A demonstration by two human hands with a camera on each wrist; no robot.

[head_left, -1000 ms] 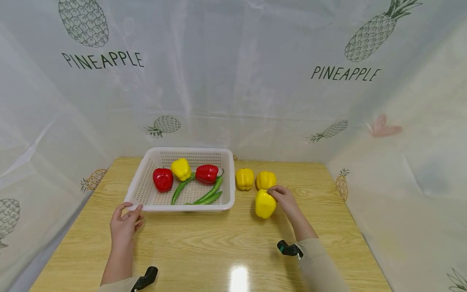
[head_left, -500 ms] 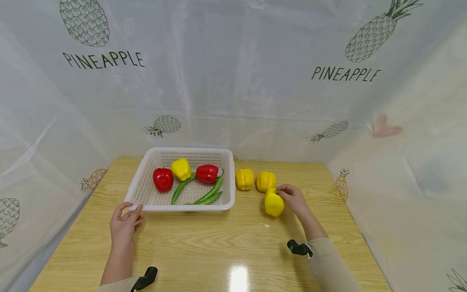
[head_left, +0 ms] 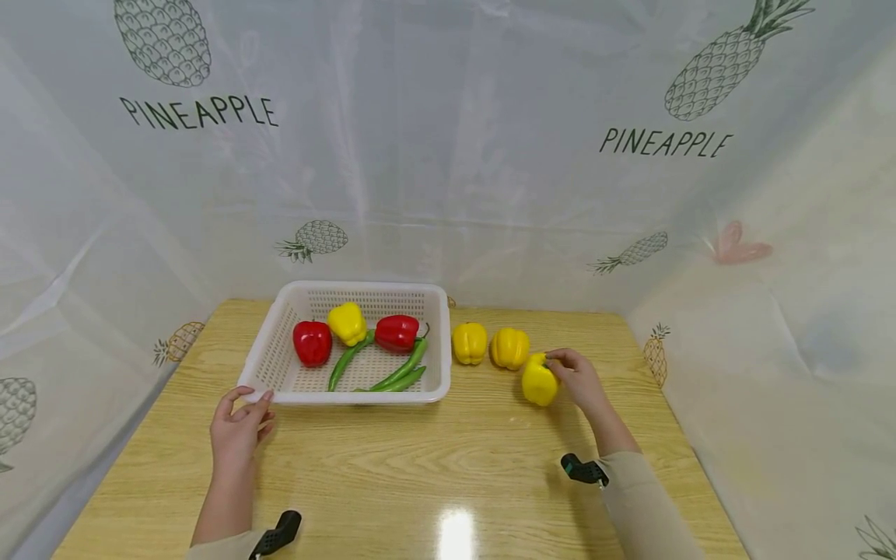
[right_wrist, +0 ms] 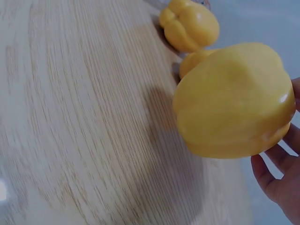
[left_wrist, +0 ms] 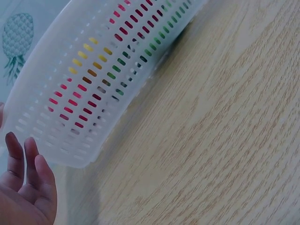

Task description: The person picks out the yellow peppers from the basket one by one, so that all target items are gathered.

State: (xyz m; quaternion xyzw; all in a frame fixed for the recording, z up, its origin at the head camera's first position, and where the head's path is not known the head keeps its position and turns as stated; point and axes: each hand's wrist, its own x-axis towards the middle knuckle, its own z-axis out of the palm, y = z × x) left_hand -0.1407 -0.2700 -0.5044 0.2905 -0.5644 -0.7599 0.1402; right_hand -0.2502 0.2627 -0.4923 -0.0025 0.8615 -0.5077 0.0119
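right hand [head_left: 578,383]: fingertips pinch the held yellow pepper [head_left: 540,383] at its stem end, the body of the pepper hanging below the fingers. the pepper is on the right side of the table [head_left: 392,467], outside the basket; it appears raised off the surface, though the angle does not settle this fully. near it, towards the wall sheet [head_left: 448,187], sit two loose items, the nearer yellow pepper [head_left: 510,348] and the farther yellow pepper [head_left: 469,344], the latter just beside the basket.

left hand [head_left: 236,432]: thumb and forefinger grip the near left corner of the white basket [head_left: 353,398], the other fingers loosely bent below the rim. basket contents: the left red pepper [head_left: 312,344], the right red pepper [head_left: 397,334], one basket yellow pepper [head_left: 348,323] between them, and long green chillies [head_left: 408,364] towards the near side. the wall sheet bears pineapple prints and lettering.
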